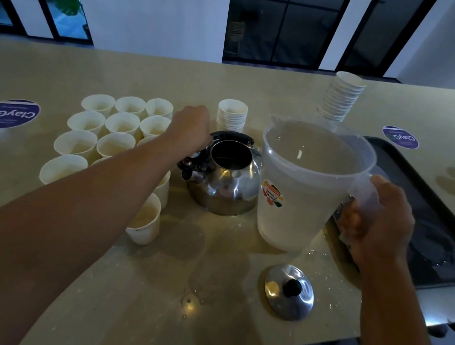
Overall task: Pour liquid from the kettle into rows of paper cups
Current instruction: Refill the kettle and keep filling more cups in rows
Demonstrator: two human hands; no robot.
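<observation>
The beige table [118, 74] fills most of the head view, and the steel kettle [224, 177] stands near its middle with its mouth uncovered. To the right of the kettle, at the table's edge, lies a dark tray [435, 233]. Just right of the kettle, almost touching it, a clear plastic jug [307, 187] holding liquid is held upright, its base at or just above the tabletop; a coloured sticker faces the camera. The right hand [379, 226] grasps the jug's handle, fingers curled round it.

Left of the kettle, the paper cups [105, 135] stand in rows, several with pale liquid inside; the left forearm crosses over the nearer ones. The left hand [191, 128] is at the kettle's black handle at the rear left of the opening, fingers bent down over it; whether it truly grips the handle cannot be told from this angle.

Behind the kettle and to its right rises a tall stack of cups [341, 100], leaning a little. Directly behind the kettle sits a short stack [232, 116]. In front of the kettle, towards the right, the kettle lid [289, 291] rests on the table, knob up. Two round blue stickers, one far left [9, 114] and one far right [400, 137] of the kettle, lie flat on the table. Water drops speckle the surface around the jug and lid.
</observation>
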